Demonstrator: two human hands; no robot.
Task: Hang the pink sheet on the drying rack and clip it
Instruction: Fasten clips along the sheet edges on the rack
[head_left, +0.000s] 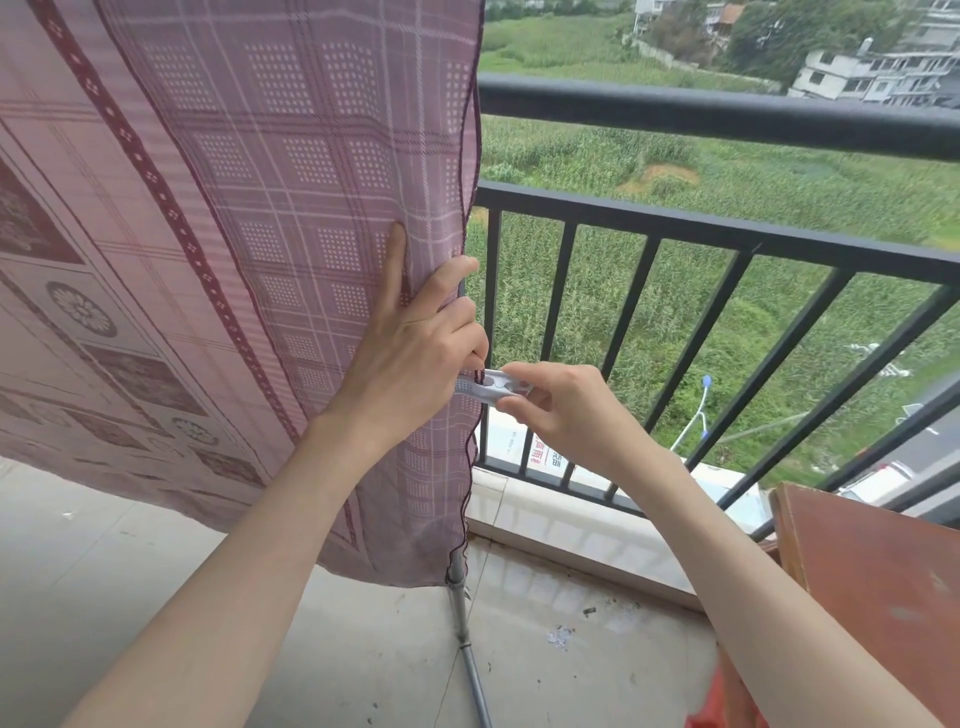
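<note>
Head view: the right hand pinches the tail of a pale plastic clip between thumb and curled fingers, with the clip's nose pointing left at the hem of the pink sheet. The clip's mouth already sits over the cloth edge, though whether it has bitten fully cannot be told from here. The left hand is just beside it, touching the clip's nose. Its forefinger lies straight up the cloth, its thumb hooks round the hem, and its lower fingers curl in on the fabric where it wraps the upright pole of the drying rack.

The sheet already hangs down in front of the person. Its right-hand hem runs down along that grey pole, and its lower corner ends above the balcony floor.

To do this step well, the left hand should hold the hem taut and flat against the pole so that no fold bunches under the clip. The right hand should squeeze the tail wide enough to take in both cloth and tube, push the mouth square on until the pole seats deep in it, and then release slowly. A shallow bite on cloth alone would likely slip in wind.

Beyond the hands stands the black balcony railing; a reddish board leans at the right.
</note>
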